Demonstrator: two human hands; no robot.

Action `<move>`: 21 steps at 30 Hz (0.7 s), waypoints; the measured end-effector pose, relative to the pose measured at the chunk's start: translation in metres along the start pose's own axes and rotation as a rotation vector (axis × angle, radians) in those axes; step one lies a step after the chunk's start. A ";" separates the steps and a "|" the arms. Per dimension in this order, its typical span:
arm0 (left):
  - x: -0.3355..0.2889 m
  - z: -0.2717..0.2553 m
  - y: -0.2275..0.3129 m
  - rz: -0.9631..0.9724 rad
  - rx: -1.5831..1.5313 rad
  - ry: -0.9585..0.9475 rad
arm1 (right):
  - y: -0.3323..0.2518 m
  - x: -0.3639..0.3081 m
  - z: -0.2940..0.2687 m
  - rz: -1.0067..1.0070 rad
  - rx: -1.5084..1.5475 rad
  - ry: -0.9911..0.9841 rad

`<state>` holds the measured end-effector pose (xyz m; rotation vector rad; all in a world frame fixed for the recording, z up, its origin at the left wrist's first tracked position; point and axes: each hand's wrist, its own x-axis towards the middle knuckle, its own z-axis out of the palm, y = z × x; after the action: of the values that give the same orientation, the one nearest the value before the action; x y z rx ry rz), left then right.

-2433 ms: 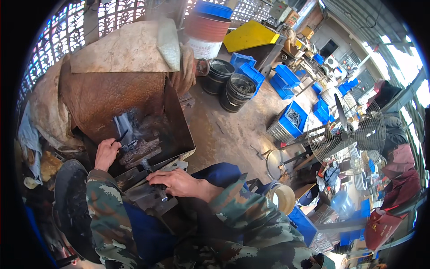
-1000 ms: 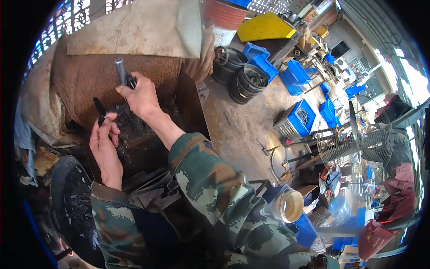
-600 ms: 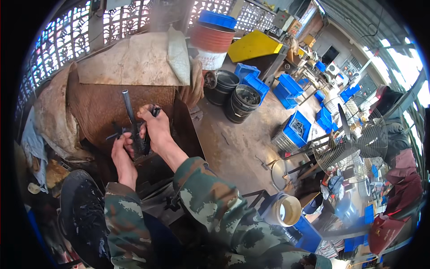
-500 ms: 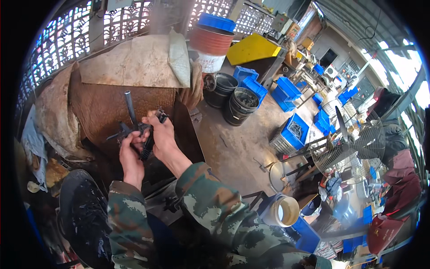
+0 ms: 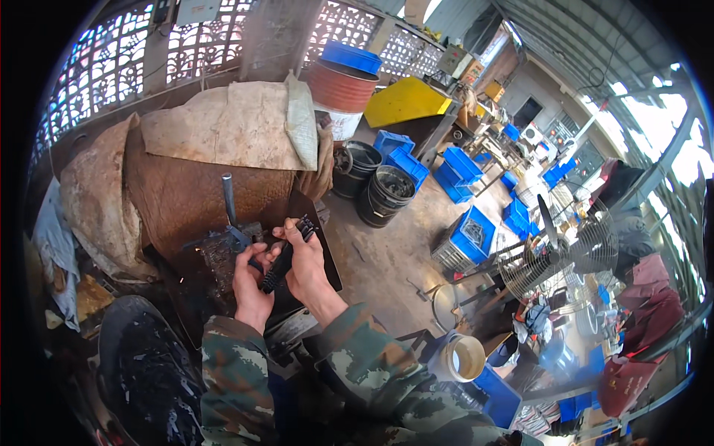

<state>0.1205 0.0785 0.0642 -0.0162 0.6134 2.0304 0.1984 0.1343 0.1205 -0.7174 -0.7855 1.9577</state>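
Note:
A dark ridged strip (image 5: 277, 269), perhaps a row of small black metal pieces, lies slanted between my hands; its exact kind cannot be made out. My right hand (image 5: 307, 269) is closed round it, the dark toothed end sticking out above the fingers. Around the lower part curl the fingers of my left hand (image 5: 251, 288). Just beyond the left fingers is a dark, gritty metal fixture (image 5: 217, 260), from which a grey metal rod (image 5: 228, 199) stands up. Small orange specks like sparks show left of the fixture.
A brown hide-like cover (image 5: 201, 197) with a pale sheet (image 5: 223, 123) over it rises behind the fixture. Black buckets (image 5: 387, 195) and blue crates (image 5: 472, 230) stand on the floor to the right. A caged fan (image 5: 558, 256) is further right. My dark shoe (image 5: 141, 364) is lower left.
Both hands have drawn back from the rod and fixture, toward the right and nearer me, with the ridged strip still held. The fixture is now more exposed, and orange specks show beside it.

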 end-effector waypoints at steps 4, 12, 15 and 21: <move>-0.007 -0.006 -0.003 -0.057 -0.100 -0.115 | -0.001 -0.023 0.000 -0.113 -0.009 -0.045; -0.069 0.033 -0.016 0.017 -0.012 -0.358 | -0.020 -0.090 -0.015 -0.373 0.229 -0.120; -0.101 0.037 -0.038 0.089 0.197 -0.444 | -0.038 -0.119 -0.038 -0.302 0.224 -0.109; -0.153 0.072 -0.035 0.345 0.704 -0.522 | -0.090 -0.174 -0.093 -0.199 -0.073 -0.178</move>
<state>0.2464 -0.0009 0.1519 1.0604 0.9958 1.9102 0.3898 0.0415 0.1607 -0.4913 -1.0019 1.8359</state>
